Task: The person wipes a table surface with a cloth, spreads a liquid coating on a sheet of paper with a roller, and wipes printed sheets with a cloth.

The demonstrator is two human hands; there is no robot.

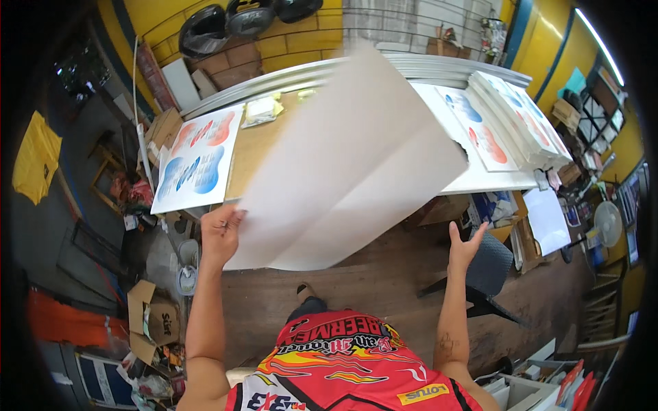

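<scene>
My left hand (220, 235) pinches the edge of a large pale sheet (339, 164), which hangs tilted in the air over the worktable and looks blurred. My right hand (464, 247) is held apart from the sheet, thumb and fingers spread, with nothing in it. Left of the sheet, a printed white sheet (218, 158) with red and blue shapes lies on the table. Another printed sheet (478, 131) lies on the white tabletop (488, 181) to the right, beside a stack of printed sheets (519, 120). The raised sheet hides the middle of the table.
A white packet (261, 111) rests on the brown board (249, 154). Long metallic strips (462, 66) line the table's back edge. Beside my right forearm stands a dark chair (488, 264). An open cardboard box (154, 323) is at lower left, and a fan (607, 224) at far right.
</scene>
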